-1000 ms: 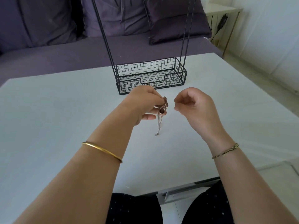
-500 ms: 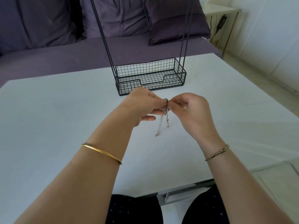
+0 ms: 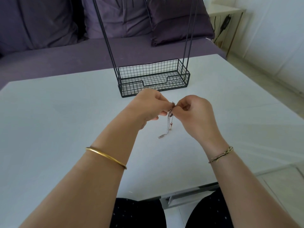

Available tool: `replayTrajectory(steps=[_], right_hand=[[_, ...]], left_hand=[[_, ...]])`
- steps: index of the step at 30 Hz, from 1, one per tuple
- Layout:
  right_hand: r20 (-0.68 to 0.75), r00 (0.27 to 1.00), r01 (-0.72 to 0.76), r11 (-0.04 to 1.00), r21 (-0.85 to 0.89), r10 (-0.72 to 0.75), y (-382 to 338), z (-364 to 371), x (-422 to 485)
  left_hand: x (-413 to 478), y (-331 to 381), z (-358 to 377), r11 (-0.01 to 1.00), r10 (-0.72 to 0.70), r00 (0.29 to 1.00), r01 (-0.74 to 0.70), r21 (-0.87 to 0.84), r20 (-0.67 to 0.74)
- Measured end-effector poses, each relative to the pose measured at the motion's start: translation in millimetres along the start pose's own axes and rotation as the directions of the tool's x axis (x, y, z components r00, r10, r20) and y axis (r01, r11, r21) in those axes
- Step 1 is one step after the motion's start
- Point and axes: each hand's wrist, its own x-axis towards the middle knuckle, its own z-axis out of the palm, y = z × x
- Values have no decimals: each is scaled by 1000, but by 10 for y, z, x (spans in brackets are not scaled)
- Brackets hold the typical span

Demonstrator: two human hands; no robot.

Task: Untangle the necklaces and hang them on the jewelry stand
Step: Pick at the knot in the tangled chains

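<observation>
**A:** Purple sofa (image 3: 49,51) at the back, pale desk (image 3: 57,129) in front of it. What's on the left?

**B:** That's the left hand (image 3: 148,107), raised over the desk, fingers curled, pinching the top of the necklaces (image 3: 168,124). Just beyond it on the desk sits the jewelry stand (image 3: 153,79), a black wire basket with thin rods rising out of view.

**A:** And the chains themselves?

**B:** One small tangled bunch between the two hands, loose ends dangling toward the desk. I can't tell whether the tips touch it.

**A:** Right side?

**B:** That's the right hand (image 3: 195,112), fingers curled as well, thumb and forefinger nipping the same knot from the other side.

**A:** How will they handle?

**B:** Feather-light, limp and slippery, I'd guess, and thin enough to kink or snap. Best to hold them right beside the knot with the fingertips and tease one strand loose. Tugging on the hanging ends would likely only tighten it.
</observation>
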Motion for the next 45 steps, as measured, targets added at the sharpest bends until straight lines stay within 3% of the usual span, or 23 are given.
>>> replayTrajectory(steps=[5,9,13,17,23,28,34,38,41,43,45], right_hand=[[33,999,-12,995,98,8,-5,-9,9],[19,999,-45,974,220,42,22,-79,44],[69,997,-45,961,274,27,-8,-70,19],[-4,999,-45,956,290,49,-2,-51,42],[54,995,-101,918,383,87,-21,-57,23],[63,992,-128,901,414,112,17,-70,46],[79,992,-126,900,417,102,11,-83,47],[24,993,-117,900,419,118,16,-92,47],[58,988,-152,865,477,142,-4,-89,45],[94,985,-171,838,518,143,-14,-82,40],[104,984,-180,832,526,147,-15,-88,43]], left_hand=[[2,7,4,999,38,999,-37,17,-34],[-5,27,-10,997,3,994,5,-74,106],[23,41,-1,990,-31,998,38,-139,52],[23,62,15,959,-82,992,106,-263,101],[4,58,7,990,21,999,-17,-138,29],[-45,60,26,984,167,986,-167,66,-5],[-17,63,25,967,228,970,-215,138,-87],[-15,83,16,987,109,994,-108,-117,2],[-21,106,2,949,47,997,-25,-314,61],[-25,100,-7,954,49,997,-27,-299,66],[-37,83,-3,987,114,993,-109,-117,41]])
